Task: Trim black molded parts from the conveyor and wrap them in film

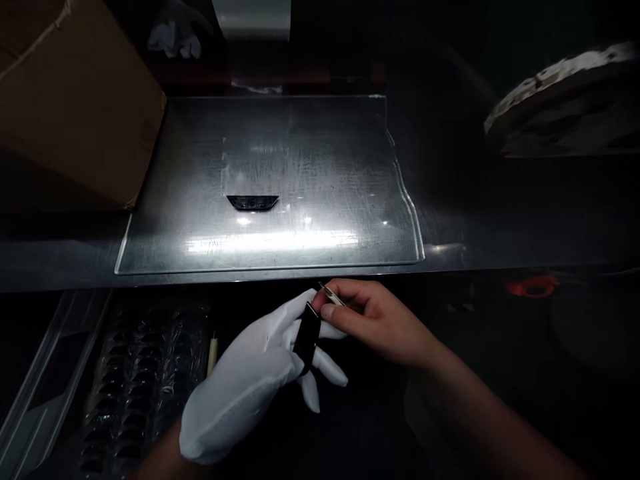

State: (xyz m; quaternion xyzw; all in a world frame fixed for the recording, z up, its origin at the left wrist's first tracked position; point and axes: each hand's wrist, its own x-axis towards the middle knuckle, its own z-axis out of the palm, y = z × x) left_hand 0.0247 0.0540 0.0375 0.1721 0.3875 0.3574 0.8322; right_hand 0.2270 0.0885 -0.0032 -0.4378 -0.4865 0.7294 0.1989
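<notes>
View from my head, looking down past the near edge of a metal workbench (500, 213). My left hand (250, 390), in a white glove, is closed around a small flat black part (306, 339), which stands roughly upright between thumb and curled fingers, below the bench edge and over dark space. My right hand (373, 320), bare, is pinched shut on a thin metal tool (331, 294), probably tweezers, whose tip sits at the top end of the black part; only a short gleaming length shows, so I cannot tell whether the tip grips anything. On the bench lies a scratched clear plastic sheet (300, 160), and on it, well apart from my hands, a second dark winged part (253, 202). A cardboard box (75, 93) stands at the far left, a pale round reel (560, 93) at the far right, a crumpled white glove (175, 37) at the far edge. Near left, below the bench, is a clear tray of moulded pockets (140, 380); a red object (533, 287) shows dimly to the right. Risks, as I judge them: the light is poor and the work is held in the air, so a slip of the tool could scratch the black part, and a loosened hold on the smooth glove could drop it into the dark space below, where it would be hard to find.
</notes>
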